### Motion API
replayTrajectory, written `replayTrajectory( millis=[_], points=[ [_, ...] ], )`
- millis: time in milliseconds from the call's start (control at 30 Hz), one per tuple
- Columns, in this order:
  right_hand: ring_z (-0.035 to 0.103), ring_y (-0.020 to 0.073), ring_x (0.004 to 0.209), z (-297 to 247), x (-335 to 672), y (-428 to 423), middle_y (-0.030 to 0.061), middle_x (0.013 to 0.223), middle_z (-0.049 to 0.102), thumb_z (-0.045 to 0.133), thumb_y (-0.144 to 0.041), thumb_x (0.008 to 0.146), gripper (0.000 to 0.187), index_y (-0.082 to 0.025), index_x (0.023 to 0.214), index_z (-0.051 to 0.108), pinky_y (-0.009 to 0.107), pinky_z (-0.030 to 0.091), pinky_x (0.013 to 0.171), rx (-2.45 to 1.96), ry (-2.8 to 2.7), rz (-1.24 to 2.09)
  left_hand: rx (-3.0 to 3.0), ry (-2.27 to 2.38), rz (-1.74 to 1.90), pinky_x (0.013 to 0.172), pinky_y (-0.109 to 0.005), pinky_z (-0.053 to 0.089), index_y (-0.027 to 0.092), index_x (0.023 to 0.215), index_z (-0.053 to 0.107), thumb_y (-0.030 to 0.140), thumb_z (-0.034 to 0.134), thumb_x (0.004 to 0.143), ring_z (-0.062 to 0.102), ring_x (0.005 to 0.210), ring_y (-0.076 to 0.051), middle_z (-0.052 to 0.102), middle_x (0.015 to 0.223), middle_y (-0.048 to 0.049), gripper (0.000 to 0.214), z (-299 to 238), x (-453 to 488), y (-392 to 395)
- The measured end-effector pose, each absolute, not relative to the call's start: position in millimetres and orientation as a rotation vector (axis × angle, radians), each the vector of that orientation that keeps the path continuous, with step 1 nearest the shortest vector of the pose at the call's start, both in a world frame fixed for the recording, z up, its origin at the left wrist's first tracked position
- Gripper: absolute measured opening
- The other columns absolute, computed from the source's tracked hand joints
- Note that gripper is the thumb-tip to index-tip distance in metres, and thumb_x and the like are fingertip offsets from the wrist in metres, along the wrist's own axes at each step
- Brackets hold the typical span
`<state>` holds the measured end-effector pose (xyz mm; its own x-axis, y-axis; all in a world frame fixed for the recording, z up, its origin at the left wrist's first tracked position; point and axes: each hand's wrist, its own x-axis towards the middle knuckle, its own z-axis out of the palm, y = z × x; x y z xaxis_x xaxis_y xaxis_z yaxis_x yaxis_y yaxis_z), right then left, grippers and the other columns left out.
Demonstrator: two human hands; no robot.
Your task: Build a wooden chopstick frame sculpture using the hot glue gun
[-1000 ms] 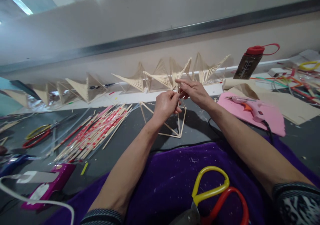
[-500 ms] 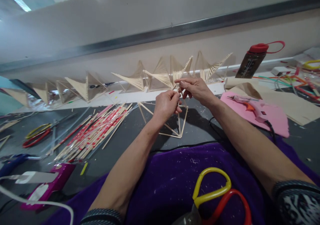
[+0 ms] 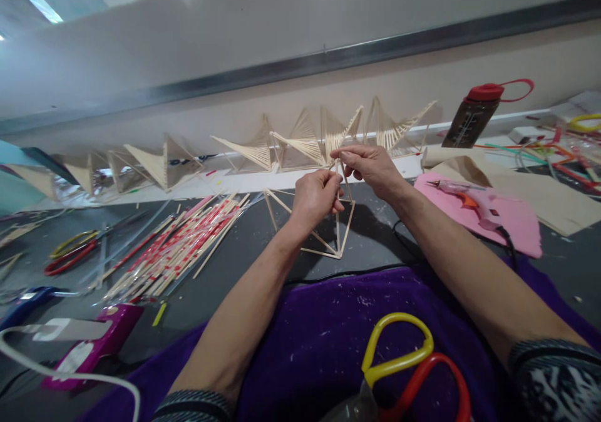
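Note:
A frame of thin wooden sticks (image 3: 345, 225) stands on the dark table in front of me. My left hand (image 3: 315, 198) is closed in a pinch on the frame's top sticks. My right hand (image 3: 369, 166) is just to the right and slightly higher, its fingers pinched on the same top joint. Both hands meet above the frame and hide its apex.
A pile of wrapped and bare sticks (image 3: 181, 243) lies to the left. Finished stick sculptures (image 3: 300, 140) line the back wall. A glue gun (image 3: 462, 200) rests on a pink pad (image 3: 516, 228) at right. Scissors (image 3: 399, 359) lie on purple cloth (image 3: 319, 334) near me. A bottle (image 3: 472, 115) stands behind.
Both hands have stayed on the top of the stick frame. The right hand's fingers have shifted slightly at the joint.

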<state>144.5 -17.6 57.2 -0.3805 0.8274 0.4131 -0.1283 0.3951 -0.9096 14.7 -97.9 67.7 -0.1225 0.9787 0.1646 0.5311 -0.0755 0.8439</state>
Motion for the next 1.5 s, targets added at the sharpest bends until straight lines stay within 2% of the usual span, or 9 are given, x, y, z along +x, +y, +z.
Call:
replayTrajectory(
  millis=[233, 467, 667, 933, 1300, 1500],
  points=[
    [0.048, 0.0073, 0.053, 56.8, 144.4, -17.8, -0.0022, 0.059, 0.058, 0.066, -0.036, 0.079, 0.024, -0.015, 0.089, 0.076, 0.021, 0.031, 0.048, -0.63, -1.611, 1.182, 1.646, 1.675, 1.118, 0.043, -0.016, 0.046, 0.015, 0.083, 0.065, 0.032, 0.05, 0.087, 0.063, 0.044, -0.009, 0.069, 0.069, -0.0013, 0.023, 65.8, 14.5, -96.8],
    [0.047, 0.0063, 0.055, 58.7, 143.4, -19.3, -0.0028, 0.064, 0.06, 0.068, -0.034, 0.078, 0.018, -0.018, 0.083, 0.076, 0.022, 0.035, 0.052, -0.641, -1.576, 1.225, 1.645, 1.677, 1.105, 0.042, -0.015, 0.045, 0.015, 0.084, 0.065, 0.032, 0.05, 0.088, 0.063, 0.044, -0.008, 0.07, 0.07, -0.0015, 0.023, 67.1, 15.6, -96.7],
    [0.047, 0.0064, 0.056, 57.9, 143.6, -15.8, -0.0022, 0.07, 0.062, 0.067, -0.03, 0.077, 0.015, -0.018, 0.08, 0.076, 0.022, 0.037, 0.054, -0.634, -1.626, 1.116, 1.628, 1.663, 1.107, 0.042, -0.016, 0.045, 0.015, 0.082, 0.064, 0.032, 0.05, 0.087, 0.063, 0.045, -0.01, 0.069, 0.07, -0.0017, 0.023, 66.5, 15.5, -96.0],
    [0.049, 0.009, 0.058, 56.9, 144.1, -9.6, -0.0023, 0.067, 0.061, 0.067, -0.033, 0.077, 0.016, -0.019, 0.075, 0.075, 0.025, 0.039, 0.058, -0.589, -1.699, 1.002, 1.642, 1.658, 1.116, 0.04, -0.016, 0.044, 0.015, 0.079, 0.063, 0.031, 0.05, 0.086, 0.064, 0.045, -0.01, 0.069, 0.069, -0.0018, 0.022, 66.0, 16.5, -95.5],
    [0.049, 0.009, 0.057, 61.2, 144.8, -11.3, -0.0025, 0.06, 0.058, 0.065, -0.027, 0.076, 0.016, -0.016, 0.068, 0.074, 0.026, 0.038, 0.058, -0.603, -1.7, 0.976, 1.644, 1.653, 1.1, 0.042, -0.018, 0.045, 0.014, 0.078, 0.064, 0.029, 0.05, 0.085, 0.063, 0.044, -0.012, 0.069, 0.068, -0.0022, 0.021, 66.4, 16.7, -93.5],
    [0.047, 0.0091, 0.055, 62.7, 142.7, -19.7, -0.0027, 0.058, 0.056, 0.06, -0.033, 0.08, 0.022, -0.017, 0.073, 0.074, 0.025, 0.037, 0.055, -0.649, -1.665, 1.02, 1.634, 1.662, 1.084, 0.043, -0.018, 0.046, 0.015, 0.078, 0.063, 0.031, 0.05, 0.085, 0.062, 0.045, -0.01, 0.07, 0.07, -0.0015, 0.022, 64.6, 14.1, -92.9]
  ],
)
